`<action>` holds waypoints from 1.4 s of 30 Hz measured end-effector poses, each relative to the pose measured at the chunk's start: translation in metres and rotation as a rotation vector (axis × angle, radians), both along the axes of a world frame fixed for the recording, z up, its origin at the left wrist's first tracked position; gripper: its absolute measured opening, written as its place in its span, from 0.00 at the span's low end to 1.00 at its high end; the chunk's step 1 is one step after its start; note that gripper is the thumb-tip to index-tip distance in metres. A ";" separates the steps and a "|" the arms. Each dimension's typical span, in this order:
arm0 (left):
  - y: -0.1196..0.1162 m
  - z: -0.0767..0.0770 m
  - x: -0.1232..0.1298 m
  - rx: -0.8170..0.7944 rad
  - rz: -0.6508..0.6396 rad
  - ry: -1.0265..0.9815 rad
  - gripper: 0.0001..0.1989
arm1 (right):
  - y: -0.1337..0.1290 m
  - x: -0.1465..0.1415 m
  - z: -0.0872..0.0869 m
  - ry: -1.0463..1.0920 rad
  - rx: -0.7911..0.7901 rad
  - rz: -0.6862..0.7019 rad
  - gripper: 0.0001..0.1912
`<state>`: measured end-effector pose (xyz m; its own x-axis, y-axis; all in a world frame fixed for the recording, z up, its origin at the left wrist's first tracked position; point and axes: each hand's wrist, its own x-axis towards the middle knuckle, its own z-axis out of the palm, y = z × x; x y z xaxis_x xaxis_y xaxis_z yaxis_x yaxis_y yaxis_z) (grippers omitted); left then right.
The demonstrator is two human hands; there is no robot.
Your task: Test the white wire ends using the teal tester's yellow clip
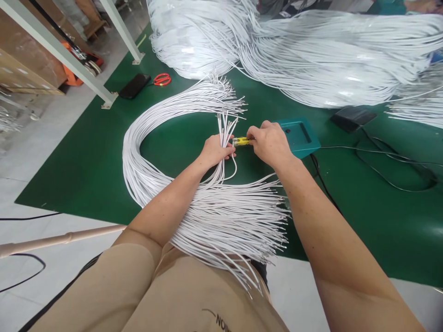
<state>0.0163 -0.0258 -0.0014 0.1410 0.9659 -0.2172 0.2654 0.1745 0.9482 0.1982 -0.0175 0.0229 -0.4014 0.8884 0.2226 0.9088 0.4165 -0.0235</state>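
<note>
My left hand (216, 150) is closed around a small bunch of white cables (224, 127), whose ends stick up past the fingers. One cable of this bunch bends out in a loop to the right. My right hand (272, 142) pinches a yellow piece with a metal tip (242, 141), its tip close to the fingers of my left hand. Behind my right hand lies a teal box (301, 136), partly covered by it; whether the yellow piece joins the box is hidden. A large curved bundle of white cables (133, 143) surrounds my left hand, its loose ends pointing right.
Big heaps of white cables (328, 60) fill the back of the green table (86, 170). At the back left are a black phone-like object (134, 86), red-handled scissors (162, 79) and a pale metal post (93, 83). A black device (353, 118) with a cord lies right.
</note>
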 end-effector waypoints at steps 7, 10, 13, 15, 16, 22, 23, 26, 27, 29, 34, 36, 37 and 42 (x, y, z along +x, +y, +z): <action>0.002 -0.007 -0.004 0.035 -0.047 0.024 0.24 | -0.011 0.004 0.009 0.052 0.043 -0.062 0.15; 0.002 -0.007 -0.005 0.023 -0.053 0.017 0.24 | -0.017 0.012 0.005 0.055 0.145 -0.310 0.22; 0.001 -0.003 -0.007 0.010 -0.057 0.009 0.24 | -0.017 0.020 -0.004 0.095 0.118 -0.417 0.27; -0.001 0.001 -0.008 0.004 -0.049 -0.003 0.24 | -0.015 0.022 -0.006 0.102 0.111 -0.409 0.27; -0.002 0.004 -0.009 0.001 -0.042 -0.013 0.25 | -0.015 0.022 -0.005 0.102 0.115 -0.408 0.26; -0.009 0.013 -0.012 -0.005 -0.041 -0.202 0.23 | -0.045 -0.011 0.015 0.160 0.105 -0.074 0.18; -0.010 0.013 -0.012 -0.001 -0.052 -0.236 0.20 | -0.053 -0.020 0.016 0.149 0.051 0.068 0.14; -0.010 0.014 -0.011 -0.025 -0.076 -0.330 0.18 | -0.077 -0.042 0.011 0.027 0.003 0.374 0.14; -0.011 0.014 -0.011 -0.043 -0.073 -0.356 0.19 | -0.083 -0.047 0.008 -0.014 -0.003 0.382 0.15; -0.011 0.015 -0.010 -0.078 -0.063 -0.389 0.20 | -0.093 -0.050 0.006 -0.068 -0.070 0.310 0.15; -0.013 0.018 -0.009 -0.117 -0.089 -0.397 0.15 | -0.094 -0.039 0.017 0.041 -0.528 -0.013 0.07; -0.013 0.018 -0.008 -0.124 -0.100 -0.408 0.14 | -0.085 -0.031 0.021 0.237 -0.654 -0.087 0.06; -0.013 0.017 -0.007 -0.126 -0.105 -0.414 0.14 | -0.080 -0.028 0.022 0.383 -0.690 -0.126 0.07; -0.013 0.015 -0.003 -0.107 -0.133 -0.423 0.19 | -0.054 -0.018 0.024 1.189 -0.646 -0.281 0.04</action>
